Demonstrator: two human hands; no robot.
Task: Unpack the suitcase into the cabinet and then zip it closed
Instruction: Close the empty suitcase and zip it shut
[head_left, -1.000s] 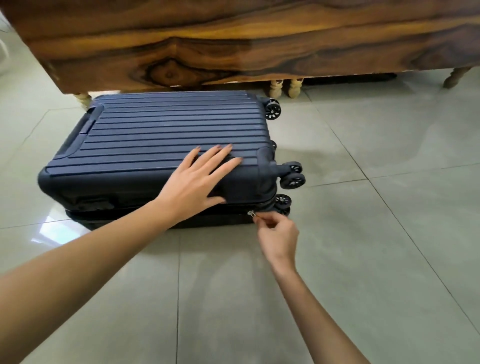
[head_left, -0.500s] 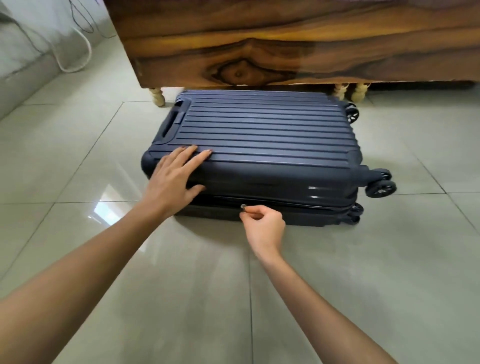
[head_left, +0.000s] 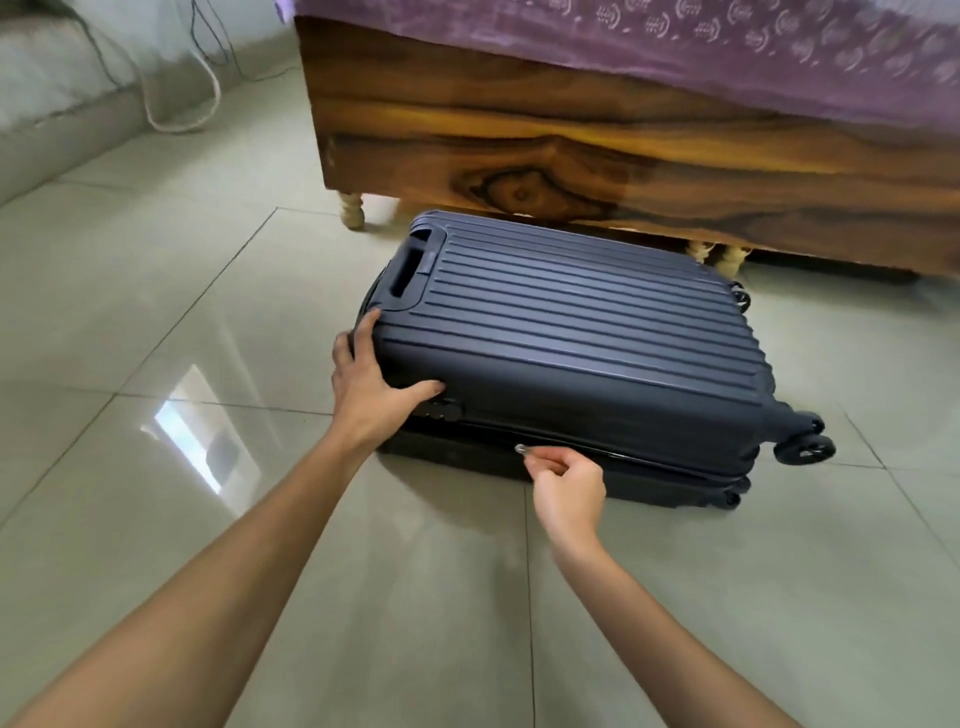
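Note:
A dark blue ribbed hard-shell suitcase (head_left: 571, 332) lies flat on the tiled floor, lid down, wheels to the right. My left hand (head_left: 371, 387) presses on its near left corner, fingers spread over the edge, thumb lying along the front side above the combination lock. My right hand (head_left: 563, 480) pinches the silver zipper pull (head_left: 521, 449) on the front seam, about a third of the way from the left corner. The seam to the right of the pull looks closed.
A wooden bed frame (head_left: 571, 150) with a purple patterned cover stands right behind the suitcase on turned legs (head_left: 352, 209). White and dark cables (head_left: 208, 78) hang by the wall at the far left. Bare glossy tiles lie in front and to the left.
My right hand has drawn the zipper pull leftward along the front seam, away from the wheels. My left hand has slid from the lid's middle to the left corner. The camera has turned left.

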